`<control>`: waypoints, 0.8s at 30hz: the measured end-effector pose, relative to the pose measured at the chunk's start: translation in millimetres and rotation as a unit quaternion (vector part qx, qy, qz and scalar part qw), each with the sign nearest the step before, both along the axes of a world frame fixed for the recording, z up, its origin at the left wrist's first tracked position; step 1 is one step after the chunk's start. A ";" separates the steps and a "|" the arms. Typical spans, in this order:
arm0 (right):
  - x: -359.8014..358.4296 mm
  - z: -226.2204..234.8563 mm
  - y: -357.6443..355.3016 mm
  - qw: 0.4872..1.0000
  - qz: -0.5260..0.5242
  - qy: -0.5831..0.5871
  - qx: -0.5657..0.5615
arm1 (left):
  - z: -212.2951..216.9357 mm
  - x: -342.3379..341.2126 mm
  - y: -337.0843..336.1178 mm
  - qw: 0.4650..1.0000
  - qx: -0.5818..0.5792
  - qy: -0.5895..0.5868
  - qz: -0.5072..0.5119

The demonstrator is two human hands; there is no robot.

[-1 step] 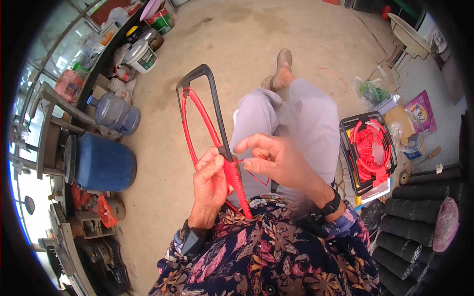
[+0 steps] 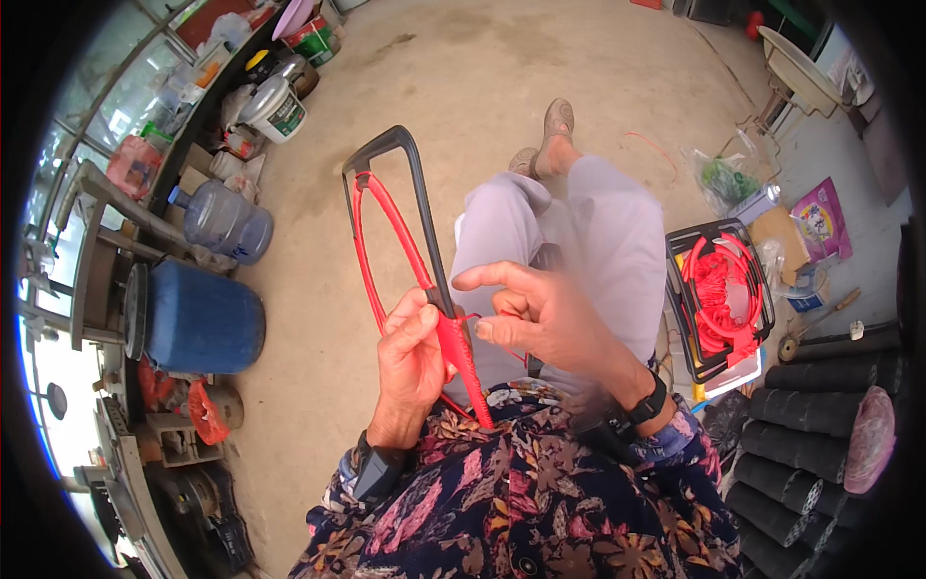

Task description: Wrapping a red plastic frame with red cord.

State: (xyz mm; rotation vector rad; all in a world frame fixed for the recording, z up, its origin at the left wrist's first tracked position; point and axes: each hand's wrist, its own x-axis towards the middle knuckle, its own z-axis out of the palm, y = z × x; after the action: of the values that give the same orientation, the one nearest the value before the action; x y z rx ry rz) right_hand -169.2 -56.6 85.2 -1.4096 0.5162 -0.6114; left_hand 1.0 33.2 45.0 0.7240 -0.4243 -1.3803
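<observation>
I am sitting, with a black metal frame (image 2: 421,193) shaped like a rounded loop standing up over my lap. Its lower stretch is wrapped tight in red cord (image 2: 463,367), and a loose loop of the same red cord (image 2: 369,236) hangs inside the frame. My left hand (image 2: 413,349) grips the frame at the wrapped part. To its right, my right hand (image 2: 540,314), slightly blurred, pinches a thin strand of the red cord close against the frame, with the index finger stretched out.
A blue barrel (image 2: 198,318), a clear water jug (image 2: 227,222) and a white bucket (image 2: 275,106) stand on the left by cluttered shelves. A black crate of red cord (image 2: 719,289) sits on my right, with stacked black rolls (image 2: 810,463) behind it. My sandalled foot (image 2: 558,121) rests on concrete.
</observation>
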 end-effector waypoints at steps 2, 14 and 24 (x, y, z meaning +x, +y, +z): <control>-5.2 -2.7 1.8 1.000 0.014 -0.008 0.009 | -1.9 -0.8 0.1 1.000 -0.010 0.004 -0.005; -8.8 -14.7 -4.1 0.998 -0.016 -0.007 0.058 | 6.2 -10.5 -14.7 1.000 0.013 -0.006 -0.025; -15.2 -29.2 -10.5 0.993 -0.077 -0.018 0.083 | 7.6 -14.1 -26.4 0.996 0.055 -0.060 -0.035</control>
State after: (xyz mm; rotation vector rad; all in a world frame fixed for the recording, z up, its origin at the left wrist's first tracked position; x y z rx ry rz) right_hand -184.3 -67.1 56.0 -1.2069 0.6360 -0.6995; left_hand -13.1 6.8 52.5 0.8932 -0.4742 -1.4389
